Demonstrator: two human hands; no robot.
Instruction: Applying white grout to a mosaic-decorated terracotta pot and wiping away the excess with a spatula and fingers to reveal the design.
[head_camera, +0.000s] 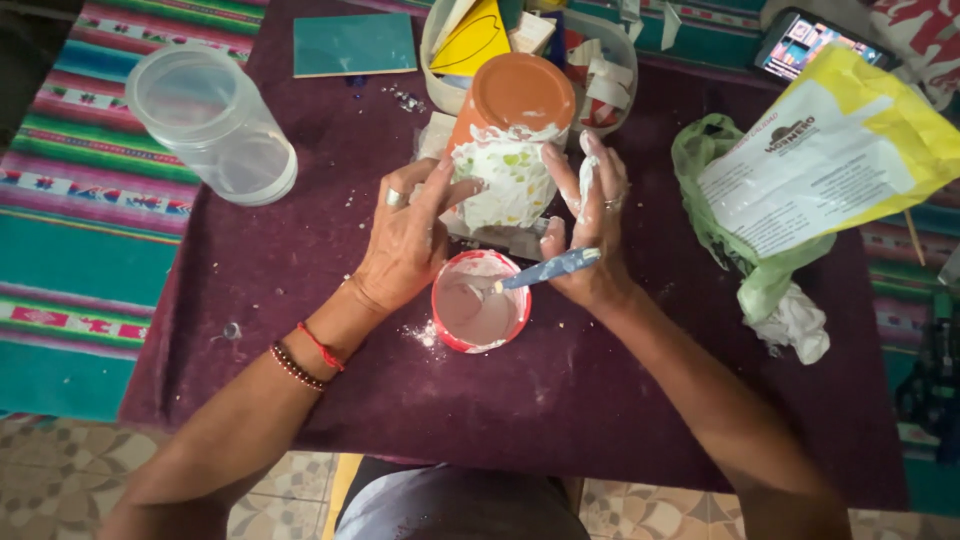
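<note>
Both hands, left hand (405, 240) and right hand (590, 230), clamp fingers on the upturned terracotta clay pot (510, 130) above the red cup of white paste (480, 302); wet paste could let it slip.

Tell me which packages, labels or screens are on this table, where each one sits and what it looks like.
Paper bag: right side of the table, yellow with a white printed label panel, lying on a green plastic bag.
Phone screen: top right, behind the paper bag, dark rectangular, lit with colourful content.
</note>
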